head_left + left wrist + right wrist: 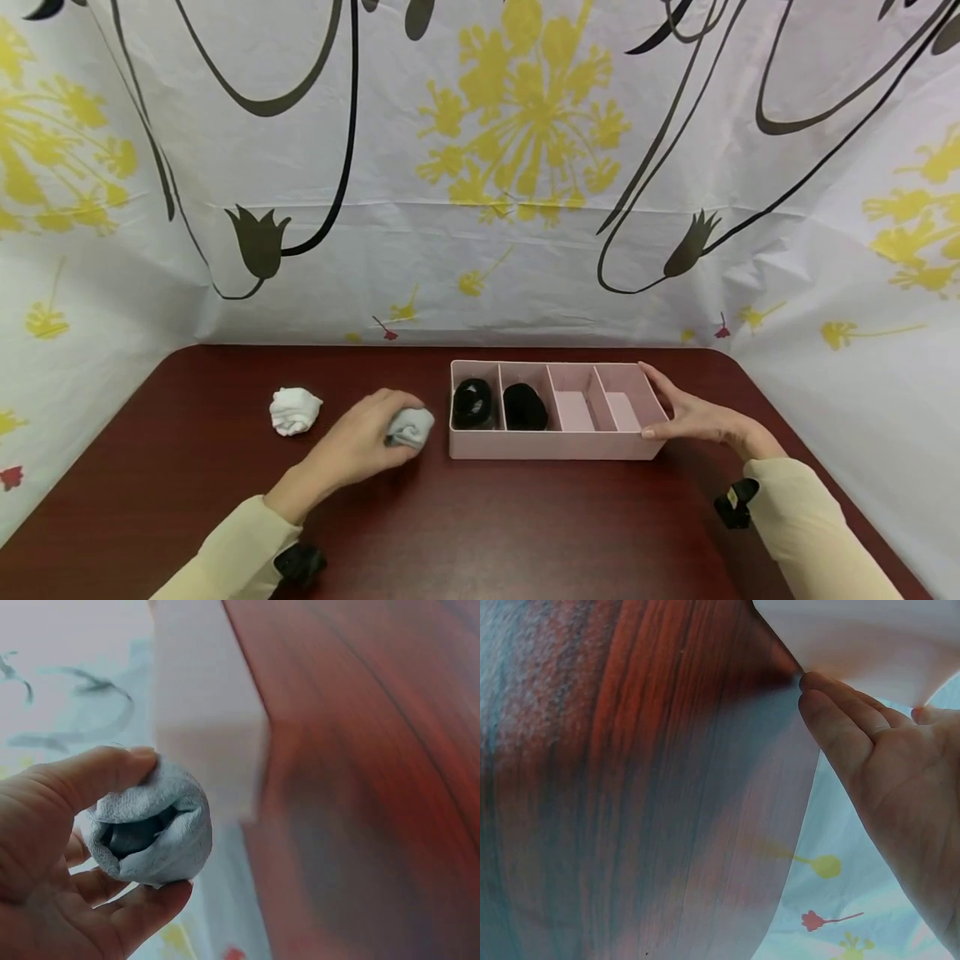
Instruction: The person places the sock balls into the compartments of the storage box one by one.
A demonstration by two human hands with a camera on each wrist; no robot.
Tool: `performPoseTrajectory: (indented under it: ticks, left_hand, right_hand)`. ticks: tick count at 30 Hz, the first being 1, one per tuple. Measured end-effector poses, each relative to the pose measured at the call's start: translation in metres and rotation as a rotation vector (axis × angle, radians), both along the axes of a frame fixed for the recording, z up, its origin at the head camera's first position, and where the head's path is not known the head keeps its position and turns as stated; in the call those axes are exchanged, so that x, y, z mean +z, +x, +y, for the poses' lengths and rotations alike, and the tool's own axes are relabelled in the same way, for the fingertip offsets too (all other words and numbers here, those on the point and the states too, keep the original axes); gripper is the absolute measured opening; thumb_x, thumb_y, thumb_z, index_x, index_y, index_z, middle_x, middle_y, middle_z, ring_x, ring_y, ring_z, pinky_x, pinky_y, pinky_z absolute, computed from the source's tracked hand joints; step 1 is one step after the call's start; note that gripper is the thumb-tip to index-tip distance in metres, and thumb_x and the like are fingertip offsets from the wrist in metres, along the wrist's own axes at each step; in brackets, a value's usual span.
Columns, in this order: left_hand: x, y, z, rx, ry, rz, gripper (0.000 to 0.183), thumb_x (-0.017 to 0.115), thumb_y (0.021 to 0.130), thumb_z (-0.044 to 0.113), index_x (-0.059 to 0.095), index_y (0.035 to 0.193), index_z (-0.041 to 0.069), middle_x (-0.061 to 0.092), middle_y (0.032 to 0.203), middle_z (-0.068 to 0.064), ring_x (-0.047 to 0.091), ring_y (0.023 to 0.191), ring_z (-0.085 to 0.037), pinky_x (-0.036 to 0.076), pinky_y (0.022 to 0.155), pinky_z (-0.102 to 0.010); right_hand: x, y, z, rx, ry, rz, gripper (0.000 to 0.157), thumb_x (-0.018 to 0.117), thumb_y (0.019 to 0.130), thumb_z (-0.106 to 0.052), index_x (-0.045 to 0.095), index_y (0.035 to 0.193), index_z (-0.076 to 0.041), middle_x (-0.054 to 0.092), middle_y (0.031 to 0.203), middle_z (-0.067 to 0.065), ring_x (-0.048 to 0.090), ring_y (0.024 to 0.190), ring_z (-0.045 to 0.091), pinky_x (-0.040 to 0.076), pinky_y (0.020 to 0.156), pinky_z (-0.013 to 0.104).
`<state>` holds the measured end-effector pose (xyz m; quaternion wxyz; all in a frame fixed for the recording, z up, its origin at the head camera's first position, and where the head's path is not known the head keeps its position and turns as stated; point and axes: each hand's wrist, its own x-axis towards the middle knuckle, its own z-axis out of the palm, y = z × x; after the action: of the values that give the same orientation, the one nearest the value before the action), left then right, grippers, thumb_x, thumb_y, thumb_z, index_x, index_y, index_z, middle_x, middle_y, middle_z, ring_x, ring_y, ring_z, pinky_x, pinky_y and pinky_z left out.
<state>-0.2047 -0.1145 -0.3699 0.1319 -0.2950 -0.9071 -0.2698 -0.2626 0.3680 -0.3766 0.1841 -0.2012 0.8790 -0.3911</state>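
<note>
My left hand grips a rolled-up grey sock between thumb and fingers, just left of the pink divided box. In the left wrist view, the folded opening of the grey sock faces the camera. My right hand holds the box's right end, with the thumb at the near corner and a finger at the far corner. In the right wrist view, fingertips of the right hand lie at the box's lower edge. Two black bundles, one glossy and one matte, fill the two left compartments.
A rolled white bundle lies on the dark red-brown table, left of my left hand. The two right compartments show their pink floors. A patterned white sheet hangs behind the table and along both sides.
</note>
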Motion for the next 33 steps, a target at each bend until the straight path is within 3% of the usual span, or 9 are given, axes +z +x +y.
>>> performPoseTrajectory:
  ticks: [4,7,10,15,20,25,33]
  left_hand:
    - [0.009,0.005,0.026,-0.079,0.028,0.02,0.046,0.08,0.067,0.015,0.061,0.108,0.013,0.06,0.1,0.001,0.055,0.089,-0.014,0.047,0.078,-0.033]
    - [0.015,0.006,0.041,-0.089,-0.013,0.016,0.043,0.078,0.068,0.014,0.06,0.108,0.013,0.06,0.1,0.0,0.055,0.089,-0.015,0.047,0.076,-0.032]
    - [0.025,0.006,0.047,-0.075,-0.085,-0.002,0.04,0.077,0.068,0.014,0.061,0.104,0.014,0.059,0.096,0.0,0.053,0.083,-0.015,0.045,0.07,-0.029]
    - [0.046,0.007,0.048,-0.087,-0.167,-0.084,0.037,0.076,0.067,0.013,0.062,0.101,0.013,0.058,0.092,0.001,0.049,0.076,-0.012,0.041,0.063,-0.026]
    - [0.06,0.009,0.061,-0.17,-0.111,-0.111,0.035,0.075,0.069,0.017,0.062,0.101,0.016,0.056,0.088,0.005,0.049,0.074,-0.009,0.041,0.063,-0.023]
    - [0.057,-0.004,0.098,-0.209,0.011,-0.047,0.039,0.079,0.07,0.021,0.062,0.105,0.016,0.061,0.095,0.003,0.055,0.082,-0.01,0.046,0.073,-0.025]
    - [0.036,-0.031,0.168,-0.118,0.138,-0.022,0.043,0.079,0.075,0.029,0.059,0.111,0.019,0.062,0.099,0.003,0.057,0.084,-0.009,0.046,0.07,-0.021]
  right_hand:
    - [0.0,0.0,0.0,-0.008,-0.016,-0.025,0.109,0.072,0.079,-0.018,-0.01,0.15,-0.008,0.0,0.15,0.028,0.015,0.132,0.048,0.033,0.096,0.058]
    - [-0.003,0.001,0.0,-0.004,-0.022,-0.029,0.109,0.072,0.079,-0.017,-0.011,0.15,-0.008,0.001,0.15,0.028,0.016,0.132,0.049,0.034,0.096,0.055]
    - [-0.005,0.0,0.0,-0.005,-0.015,-0.024,0.108,0.071,0.08,-0.017,-0.01,0.15,-0.009,0.002,0.15,0.027,0.017,0.133,0.047,0.035,0.096,0.053]
    - [-0.004,-0.001,0.001,-0.017,-0.011,-0.021,0.108,0.072,0.079,-0.019,-0.009,0.151,-0.012,0.002,0.151,0.025,0.015,0.133,0.045,0.032,0.097,0.058]
    - [-0.002,-0.002,0.003,-0.01,-0.026,-0.027,0.109,0.072,0.079,-0.018,-0.01,0.15,-0.01,0.002,0.15,0.026,0.015,0.133,0.047,0.03,0.098,0.061]
    - [-0.001,-0.001,0.003,-0.011,-0.03,-0.032,0.109,0.072,0.079,-0.018,-0.011,0.15,-0.009,0.002,0.15,0.027,0.016,0.133,0.047,0.032,0.097,0.058]
    - [-0.002,0.0,0.001,-0.013,-0.018,-0.027,0.109,0.072,0.079,-0.019,-0.01,0.15,-0.009,0.003,0.15,0.027,0.018,0.132,0.045,0.033,0.097,0.054]
